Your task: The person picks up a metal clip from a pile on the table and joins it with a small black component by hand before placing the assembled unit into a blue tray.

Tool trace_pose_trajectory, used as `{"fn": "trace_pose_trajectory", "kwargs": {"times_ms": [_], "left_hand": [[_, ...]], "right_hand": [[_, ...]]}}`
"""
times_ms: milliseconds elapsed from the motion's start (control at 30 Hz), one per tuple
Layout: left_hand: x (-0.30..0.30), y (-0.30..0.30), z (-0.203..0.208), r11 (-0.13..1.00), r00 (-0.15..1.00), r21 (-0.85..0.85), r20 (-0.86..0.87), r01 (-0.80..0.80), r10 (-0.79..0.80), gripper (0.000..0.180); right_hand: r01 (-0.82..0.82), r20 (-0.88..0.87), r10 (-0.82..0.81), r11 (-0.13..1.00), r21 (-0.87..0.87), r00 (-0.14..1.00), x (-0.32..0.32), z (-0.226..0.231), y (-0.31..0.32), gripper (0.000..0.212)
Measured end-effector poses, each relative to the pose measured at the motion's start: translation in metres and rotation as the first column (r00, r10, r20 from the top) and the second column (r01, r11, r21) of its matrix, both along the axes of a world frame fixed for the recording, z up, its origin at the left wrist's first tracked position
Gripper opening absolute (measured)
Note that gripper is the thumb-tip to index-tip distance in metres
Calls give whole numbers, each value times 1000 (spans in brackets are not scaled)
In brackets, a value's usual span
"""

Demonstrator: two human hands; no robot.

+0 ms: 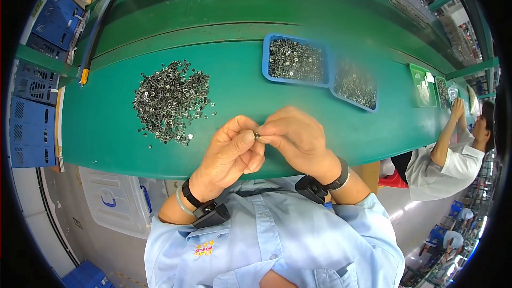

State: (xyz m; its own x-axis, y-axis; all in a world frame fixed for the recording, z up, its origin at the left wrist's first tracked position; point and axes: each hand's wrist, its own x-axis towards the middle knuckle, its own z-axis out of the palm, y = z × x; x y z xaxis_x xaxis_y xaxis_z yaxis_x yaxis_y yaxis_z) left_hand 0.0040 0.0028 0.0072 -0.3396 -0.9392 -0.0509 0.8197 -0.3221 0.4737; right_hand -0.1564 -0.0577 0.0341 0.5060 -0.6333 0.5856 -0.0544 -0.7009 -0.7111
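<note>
My left hand (234,149) and my right hand (296,136) meet over the near edge of the green table (240,90). Between their fingertips is a small dark metal part (257,135), pinched from both sides; its exact kind is too small to make out. To the left lies a loose heap of small shiny metal parts (173,98), with a few strays along its edge. Beyond my right hand stands a blue tray (295,81) full of similar small parts. A second blue tray (354,105), partly blurred, adjoins it on the right and also holds such parts.
At the right a co-worker (448,154) in a white shirt sits at the same table, near a green tray (421,85) with white pieces. A black rod with a yellow end (85,76) lies at the far left. Blue crates (33,133) and a clear lidded box (114,202) flank the table.
</note>
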Motion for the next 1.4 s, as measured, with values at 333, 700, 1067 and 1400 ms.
{"fn": "trace_pose_trajectory", "kwargs": {"times_ms": [333, 700, 1067, 1400], "left_hand": [[2, 0, 0, 1000, 1000, -2, -10, 18, -18, 15], [6, -4, 3, 999, 980, 33, 196, 36, -41, 16], [0, -4, 9, 999, 982, 46, 189, -7, -2, 15], [1, -4, 6, 998, 962, 31, 269, -48, 38, 19]], "right_hand": [[-23, -20, 22, 999, -25, 1000, 0, 2, 0, 16], [-12, -91, 15, 999, 40, 996, -4, 0, -2, 15], [-39, 55, 14, 877, 479, 998, -5, -10, -3, 10], [6, 24, -17, 919, 394, 1000, -1, -9, 2, 8]]}}
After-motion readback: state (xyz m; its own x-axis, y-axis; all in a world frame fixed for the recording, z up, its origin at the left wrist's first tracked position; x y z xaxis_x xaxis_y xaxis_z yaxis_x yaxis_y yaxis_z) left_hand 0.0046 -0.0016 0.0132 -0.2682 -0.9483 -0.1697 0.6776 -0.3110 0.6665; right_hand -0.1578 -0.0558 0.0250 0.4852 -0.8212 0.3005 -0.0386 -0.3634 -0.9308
